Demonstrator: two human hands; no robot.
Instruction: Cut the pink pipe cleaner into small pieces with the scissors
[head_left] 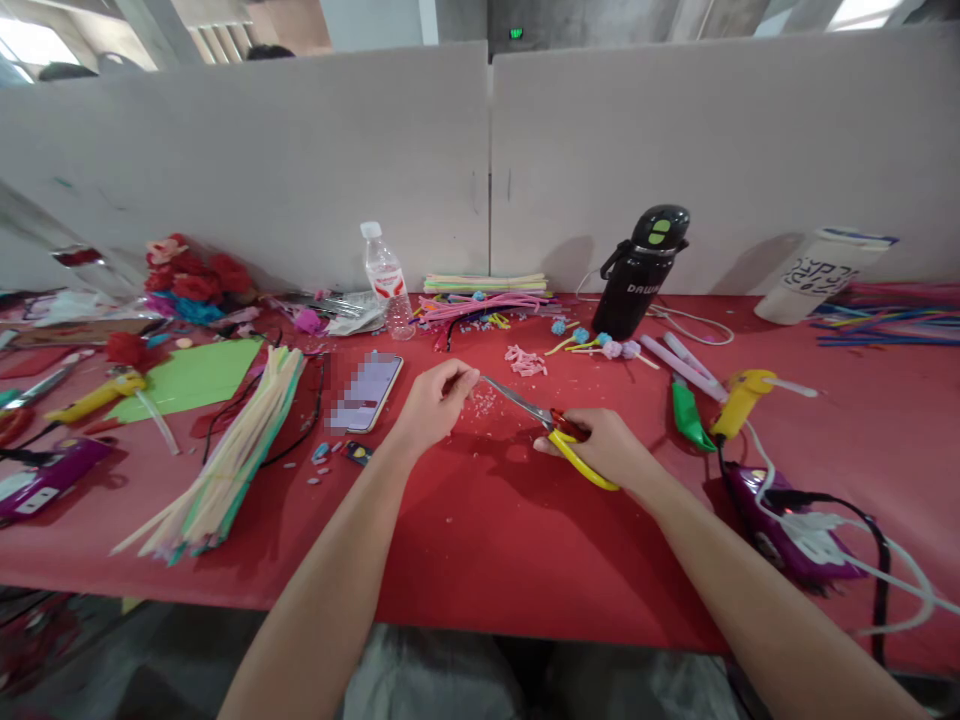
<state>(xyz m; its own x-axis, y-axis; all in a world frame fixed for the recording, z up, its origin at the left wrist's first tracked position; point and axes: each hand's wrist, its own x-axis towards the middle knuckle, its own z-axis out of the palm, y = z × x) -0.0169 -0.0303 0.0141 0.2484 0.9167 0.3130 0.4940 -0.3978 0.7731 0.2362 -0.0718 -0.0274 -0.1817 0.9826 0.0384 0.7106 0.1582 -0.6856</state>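
Observation:
My right hand (604, 445) grips a pair of scissors (574, 450) with yellow and red handles, the blades pointing left. Their tip reaches my left hand (442, 395), whose thumb and fingertips are pinched together. Whatever lies in that pinch is too small to make out. Under the blades, tiny pale clippings (487, 404) are scattered on the red tabletop (465, 560). Just beyond them is a small heap of short pink pieces (526, 361). A phone (367, 392) lies to the left of my left hand.
A bundle of pipe cleaners (232, 450) lies on the left, with a green sheet (199, 378) behind it. A water bottle (388, 285) and a black flask (641, 275) stand at the back. On the right are a yellow glue gun (741, 402) and a purple power strip (795, 530) with cables.

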